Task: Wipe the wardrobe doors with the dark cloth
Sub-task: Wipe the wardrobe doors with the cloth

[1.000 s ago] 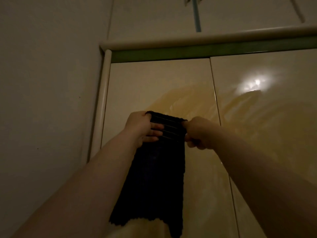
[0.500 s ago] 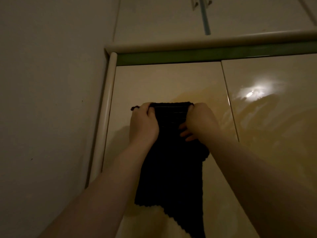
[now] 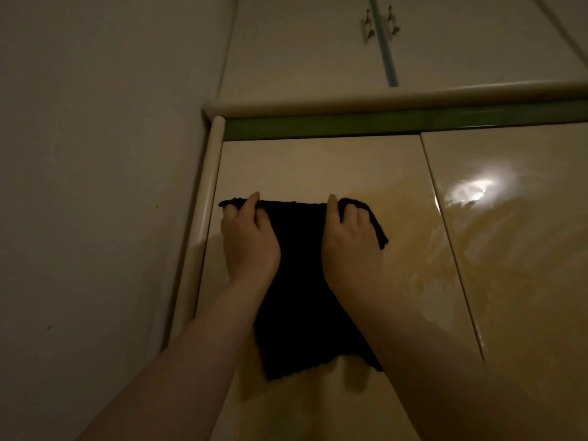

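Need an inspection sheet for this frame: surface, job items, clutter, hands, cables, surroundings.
Surface: glossy cream left door, light glare on the right door.
Job items: dark cloth spread flat against the left door, below the green strip.
Clutter: nothing seen.
Hands: left hand and right hand each grip a top corner of the cloth.
Cables: nothing seen.
Surroundings: wall at left, upper cabinet handles above, dim light.

Home bedroom, dim light. Tall glossy cream wardrobe doors (image 3: pixel 318 173), small upper cupboards with paired handles (image 3: pixel 380 25), plain painted wall (image 3: pixel 95 154) alongside.
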{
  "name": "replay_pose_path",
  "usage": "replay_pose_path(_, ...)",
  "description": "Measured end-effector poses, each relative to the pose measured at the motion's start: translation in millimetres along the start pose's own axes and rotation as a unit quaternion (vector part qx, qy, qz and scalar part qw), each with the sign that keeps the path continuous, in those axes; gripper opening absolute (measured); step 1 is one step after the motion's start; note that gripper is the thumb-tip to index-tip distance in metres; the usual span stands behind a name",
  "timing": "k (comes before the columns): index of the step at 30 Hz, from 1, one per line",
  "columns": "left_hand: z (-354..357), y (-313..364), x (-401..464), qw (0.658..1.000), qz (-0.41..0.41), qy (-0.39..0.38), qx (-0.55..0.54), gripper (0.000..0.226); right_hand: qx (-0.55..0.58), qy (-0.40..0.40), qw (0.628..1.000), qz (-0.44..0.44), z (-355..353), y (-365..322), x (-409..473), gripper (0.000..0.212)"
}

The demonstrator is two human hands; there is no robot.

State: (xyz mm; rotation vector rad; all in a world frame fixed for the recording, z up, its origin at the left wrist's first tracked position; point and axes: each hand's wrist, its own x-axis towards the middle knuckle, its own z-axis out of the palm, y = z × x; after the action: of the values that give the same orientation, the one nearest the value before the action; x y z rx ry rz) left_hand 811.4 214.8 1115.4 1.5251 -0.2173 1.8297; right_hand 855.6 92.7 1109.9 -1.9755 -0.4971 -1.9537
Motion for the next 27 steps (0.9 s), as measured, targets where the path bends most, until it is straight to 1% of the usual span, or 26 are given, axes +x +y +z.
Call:
replay_pose_path(2,4,-5,3,1.0,0.016,0.007,0.02,0.042,0.009,0.039,0.999,0.0,8,-5,2,0.058)
replay_pose_path(3,7,-7,4,0.999,0.017,0.007,0.025,0.043,0.015,0.042,0.999,-0.009,14,-5,3,0.061)
replay_pose_path(5,12,-11,7,0.999,0.015,0.007,0.035,0.044,0.033,0.023,0.998,-0.039,21,-2,2,0.065)
replay_pose_path(6,14,-14,8,0.999,0.015,0.004,0.043,0.045,0.06,0.023,0.997,-0.047,24,0,2,0.067)
replay_pose_path(7,16,-18,10,0.998,0.016,-0.003,0.054,0.046,0.111,0.011,0.993,-0.039,25,2,2,0.061)
replay_pose_path(8,18,-24,12,0.997,0.018,-0.012,0.07,0.047,0.174,0.013,0.984,-0.025,24,1,1,0.046)
replay_pose_path(9,19,-30,14,0.995,0.024,-0.022,0.093,0.048,0.218,0.019,0.976,-0.011,22,0,1,0.026)
replay_pose_path(10,20,-35,15,0.992,0.03,-0.031,0.115,0.05,0.238,0.037,0.971,-0.01,22,-1,1,0.014)
replay_pose_path(11,22,-39,16,0.99,0.034,-0.038,0.13,0.053,0.235,0.061,0.97,-0.019,24,-1,1,0.02)
replay_pose_path(12,23,-42,17,0.989,0.039,-0.04,0.136,0.056,0.211,0.082,0.973,-0.048,28,0,2,0.025)
replay_pose_path(13,23,-43,19,0.991,0.037,-0.04,0.122,0.059,0.167,0.088,0.979,-0.078,32,1,2,0.023)
replay_pose_path(14,24,-42,19,0.995,0.028,-0.034,0.094,0.06,0.112,0.085,0.984,-0.111,38,3,1,0.016)
replay_pose_path(15,23,-41,20,0.998,0.019,-0.026,0.06,0.058,0.06,0.069,0.987,-0.133,41,5,1,0.013)
replay_pose_path(16,24,-40,20,0.999,0.017,-0.015,0.032,0.051,0.018,0.052,0.988,-0.145,46,6,0,0.021)
replay_pose_path(18,22,-38,23,1.0,0.017,0.005,0.011,0.032,-0.024,-0.006,0.99,-0.138,44,3,0,0.044)
replay_pose_path(21,20,-41,27,0.999,0.022,0.027,0.019,0.021,-0.083,-0.078,0.984,-0.133,37,-4,9,0.071)
replay_pose_path(23,22,-44,31,0.998,0.043,0.025,0.026,0.011,-0.092,-0.109,0.981,-0.13,35,-1,19,0.075)
replay_pose_path(24,24,-47,33,0.998,0.06,0.017,0.033,0.009,-0.091,-0.108,0.982,-0.125,36,0,22,0.074)
replay_pose_path(25,26,-50,37,0.995,0.083,0.004,0.054,0.017,-0.087,-0.104,0.983,-0.123,36,0,26,0.073)
replay_pose_path(27,31,-56,42,0.979,0.132,-0.033,0.15,0.041,-0.076,-0.097,0.985,-0.123,38,-1,31,0.072)
